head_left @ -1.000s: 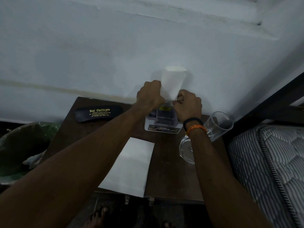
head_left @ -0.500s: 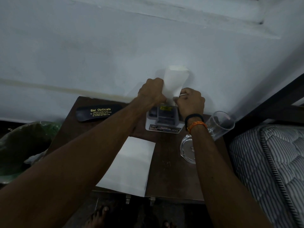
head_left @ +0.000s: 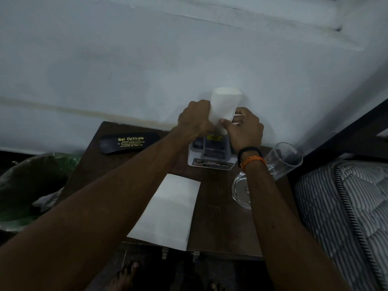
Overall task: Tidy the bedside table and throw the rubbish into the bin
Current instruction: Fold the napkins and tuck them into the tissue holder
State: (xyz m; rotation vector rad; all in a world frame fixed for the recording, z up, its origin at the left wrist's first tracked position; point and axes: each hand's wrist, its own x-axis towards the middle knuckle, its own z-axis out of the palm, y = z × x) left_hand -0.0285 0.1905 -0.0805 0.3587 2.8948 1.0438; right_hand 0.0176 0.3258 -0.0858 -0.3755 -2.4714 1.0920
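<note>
Left hand (head_left: 195, 118): grips the folded white paper (head_left: 223, 108) from its left side.
Right hand (head_left: 244, 129): pinches the same paper's lower edge.
Place: above the toy box (head_left: 211, 158) on the bedside table (head_left: 220, 217).

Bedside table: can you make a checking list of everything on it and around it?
Surface: dark brown wooden bedside table, against the wall.
Job's things: folded white paper; flat white paper sheet at the front edge.
Clutter: black spectacle case, grey packaged box, clear drinking glass, clear glass ashtray.
Grippers: left hand and right hand grip the folded paper.
Cables: nothing seen.
Surroundings: green-lined bin left, striped mattress right.
</note>
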